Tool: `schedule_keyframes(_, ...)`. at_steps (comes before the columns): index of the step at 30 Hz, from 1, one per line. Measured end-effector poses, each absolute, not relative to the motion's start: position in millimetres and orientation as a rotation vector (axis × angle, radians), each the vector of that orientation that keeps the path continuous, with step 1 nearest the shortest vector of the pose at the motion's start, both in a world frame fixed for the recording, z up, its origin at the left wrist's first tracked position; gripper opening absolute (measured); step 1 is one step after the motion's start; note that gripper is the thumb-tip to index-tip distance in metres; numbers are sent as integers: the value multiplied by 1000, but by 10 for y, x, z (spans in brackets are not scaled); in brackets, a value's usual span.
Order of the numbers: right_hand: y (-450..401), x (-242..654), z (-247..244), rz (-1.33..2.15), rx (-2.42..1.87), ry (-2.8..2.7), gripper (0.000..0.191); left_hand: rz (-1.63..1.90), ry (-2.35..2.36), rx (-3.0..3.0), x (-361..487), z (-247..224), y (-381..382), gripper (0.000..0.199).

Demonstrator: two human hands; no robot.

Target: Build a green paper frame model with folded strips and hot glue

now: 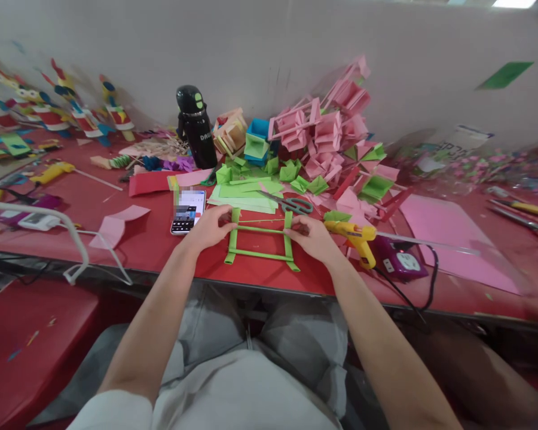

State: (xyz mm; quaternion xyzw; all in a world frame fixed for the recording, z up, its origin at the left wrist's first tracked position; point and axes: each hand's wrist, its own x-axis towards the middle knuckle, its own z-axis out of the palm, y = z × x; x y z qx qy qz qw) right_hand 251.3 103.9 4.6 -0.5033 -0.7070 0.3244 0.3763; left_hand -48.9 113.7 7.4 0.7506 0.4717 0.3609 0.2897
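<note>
A green paper frame (263, 255), made of two upright strips joined by thin rolled crossbars, stands near the front edge of the red table. My left hand (216, 227) pinches its left strip near the top between thumb and fingers. On the other side, my right hand (311, 236) grips the right strip close to its upper end. Just behind the frame lie grey-handled scissors (296, 206) and flat sheets of green paper (246, 194). A lit phone (188, 210) rests beside my left hand. Close to my right hand is a yellow glue gun (356, 236).
A purple power strip (399, 260) with cables sits right of the glue gun. Pink paper boxes (327, 131) are piled at the back, near a black bottle (196, 128). A large pink sheet (452, 233) covers the right side. A white curved rod (67, 224) crosses the left edge.
</note>
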Motion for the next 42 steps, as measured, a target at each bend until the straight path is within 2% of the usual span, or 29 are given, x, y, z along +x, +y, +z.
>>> schedule_keyframes(10,897,2577,38,785,-1257,-1962,33,953,1273,2054,-508,-15,989,16)
schedule_keyframes(15,905,2570,29,746,-1245,-1957,37,957,1300,2052,-517,-16,973,25)
schedule_keyframes(24,862,2556,61,766,-1271,-1941,39,884,1274,2046,-506,81,949,14)
schedule_keyframes(42,857,2542,64,803,-1272,-1924,39,858,1356,2186,-547,32,993,30)
